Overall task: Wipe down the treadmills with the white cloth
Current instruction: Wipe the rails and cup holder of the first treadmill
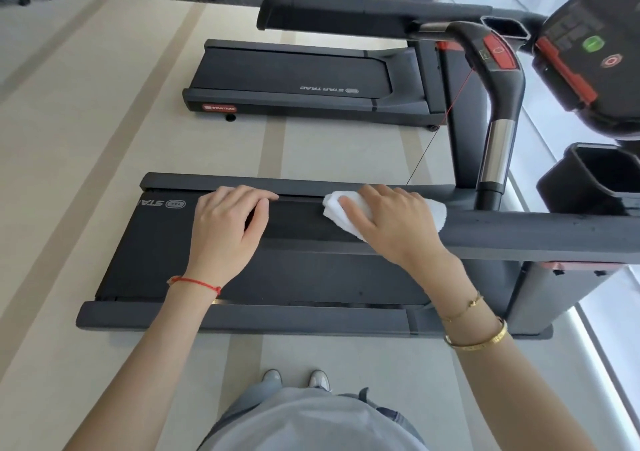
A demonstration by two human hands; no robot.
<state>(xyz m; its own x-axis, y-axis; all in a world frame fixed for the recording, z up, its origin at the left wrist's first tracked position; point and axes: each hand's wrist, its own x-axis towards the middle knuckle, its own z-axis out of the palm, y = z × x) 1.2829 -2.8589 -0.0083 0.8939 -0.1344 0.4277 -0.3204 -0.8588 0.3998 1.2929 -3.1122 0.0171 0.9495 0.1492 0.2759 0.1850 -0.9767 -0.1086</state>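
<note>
A dark treadmill lies crosswise in front of me, belt in the middle, grey side rails near and far. Its near handrail runs from the centre out to the right. My right hand lies flat on a folded white cloth and presses it onto the left end of that handrail. My left hand hangs over the belt with its fingers loosely bent and holds nothing. A second treadmill stands farther back.
The console with green and red buttons, a red safety clip and a black cup holder is at the right. Pale striped floor surrounds the machines. Other gym equipment stands along the far wall. My feet show at the bottom.
</note>
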